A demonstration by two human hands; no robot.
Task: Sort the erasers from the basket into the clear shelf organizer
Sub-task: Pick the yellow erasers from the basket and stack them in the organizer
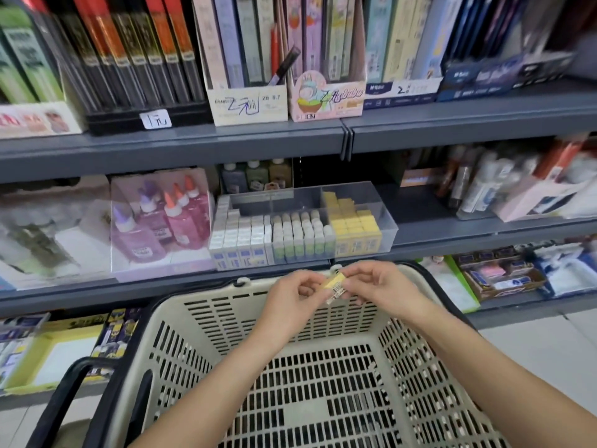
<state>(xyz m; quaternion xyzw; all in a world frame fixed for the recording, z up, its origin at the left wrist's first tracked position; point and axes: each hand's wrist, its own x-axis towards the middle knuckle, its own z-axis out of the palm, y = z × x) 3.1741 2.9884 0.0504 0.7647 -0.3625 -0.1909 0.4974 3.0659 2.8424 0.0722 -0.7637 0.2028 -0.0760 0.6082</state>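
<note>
1. Both hands pinch one eraser point(336, 287) above the basket's point(206, 305) far rim: the left hand point(290, 305) holds its near end, the right hand point(384, 286) its far end.
2. It is a small yellow block with a barcode label, matching the yellow stack at the organizer's point(389, 231) right end.
3. Best passed to one hand, turned label down like its neighbours, then set in that right compartment.
4. No other erasers show in the basket.

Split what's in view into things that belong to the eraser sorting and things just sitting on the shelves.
Part of the job: yellow eraser held by left hand and right hand; basket; clear organizer.

Just there: glue bottles; pencil boxes; price tag.
</note>
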